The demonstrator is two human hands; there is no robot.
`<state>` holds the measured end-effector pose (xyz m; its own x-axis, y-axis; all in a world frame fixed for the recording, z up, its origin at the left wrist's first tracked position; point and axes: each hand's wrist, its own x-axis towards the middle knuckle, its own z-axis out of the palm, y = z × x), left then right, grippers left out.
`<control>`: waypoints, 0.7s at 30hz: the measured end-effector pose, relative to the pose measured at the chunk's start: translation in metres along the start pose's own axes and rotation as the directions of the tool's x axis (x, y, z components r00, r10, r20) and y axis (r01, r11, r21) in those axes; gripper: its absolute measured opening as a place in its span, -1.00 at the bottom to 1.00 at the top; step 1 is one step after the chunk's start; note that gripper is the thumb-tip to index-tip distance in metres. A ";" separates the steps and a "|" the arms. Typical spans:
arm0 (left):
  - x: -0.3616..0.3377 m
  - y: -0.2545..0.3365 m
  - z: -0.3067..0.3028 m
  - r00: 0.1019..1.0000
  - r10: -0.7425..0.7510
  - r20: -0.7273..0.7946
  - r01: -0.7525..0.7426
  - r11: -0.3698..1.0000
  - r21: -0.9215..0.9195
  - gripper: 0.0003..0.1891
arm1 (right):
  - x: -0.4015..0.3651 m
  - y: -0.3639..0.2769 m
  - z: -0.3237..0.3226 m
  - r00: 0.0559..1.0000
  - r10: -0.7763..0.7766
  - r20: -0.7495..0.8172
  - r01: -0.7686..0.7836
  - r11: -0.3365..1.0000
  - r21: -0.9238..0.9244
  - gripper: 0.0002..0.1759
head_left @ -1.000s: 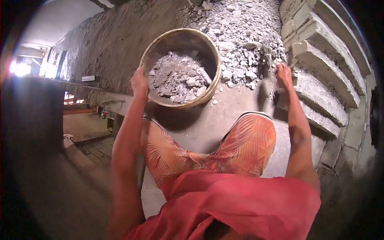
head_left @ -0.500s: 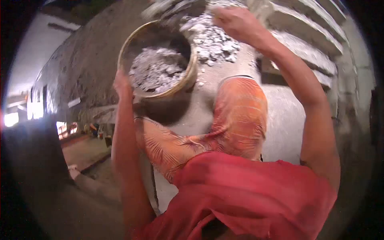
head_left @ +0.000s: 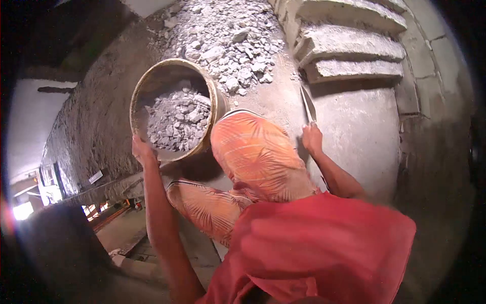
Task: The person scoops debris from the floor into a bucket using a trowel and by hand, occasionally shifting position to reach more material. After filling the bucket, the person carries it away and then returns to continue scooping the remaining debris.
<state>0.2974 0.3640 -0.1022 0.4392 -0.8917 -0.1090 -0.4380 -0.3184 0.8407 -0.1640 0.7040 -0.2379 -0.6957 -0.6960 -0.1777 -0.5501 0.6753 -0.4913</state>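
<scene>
A round bucket [head_left: 216,96] with a pale rim lies tilted toward me, partly filled with grey rubble [head_left: 179,119]. My left hand [head_left: 145,150] grips the lower left of its rim, fingers closed round the edge. Over on the right, my right hand [head_left: 312,138] is closed on the end of a flat, narrow blade-like tool [head_left: 308,104], which points away from me beside my knee. Beyond the bucket, a heap of broken grey rubble [head_left: 233,43] covers the floor.
Concrete steps [head_left: 354,43] rise at the upper right, against a tiled wall [head_left: 433,91]. A rough wall or slab [head_left: 93,111] stands left of the bucket. My knees in orange patterned trousers [head_left: 258,147] are close to the bucket.
My right hand has come back from above the rubble to beside my right knee, and the tool now shows. The view has shifted, with more of the heap visible. My left hand stays on the rim.
</scene>
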 end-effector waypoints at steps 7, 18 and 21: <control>-0.011 0.015 -0.005 0.988 0.153 -0.022 -0.144 0.961 0.236 -0.47 | 0.056 -0.090 0.082 0.849 0.478 -0.224 -0.370 0.842 0.392 -0.68; 0.002 -0.005 -0.007 0.991 0.129 0.027 -0.132 0.986 0.102 -0.47 | 0.058 -0.105 0.081 0.877 0.443 -0.187 -0.280 0.786 0.551 -0.67; 0.003 -0.009 -0.005 0.998 0.042 0.047 -0.041 0.999 -0.011 -0.49 | 0.087 -0.101 0.127 0.890 0.341 -0.303 -0.226 0.906 0.357 -0.64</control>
<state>0.3066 0.3659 -0.1070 0.3831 -0.9185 -0.0985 -0.4468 -0.2775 0.8505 -0.1103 0.5447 -0.3124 -0.9467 -0.3150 -0.0672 -0.1765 0.6818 -0.7100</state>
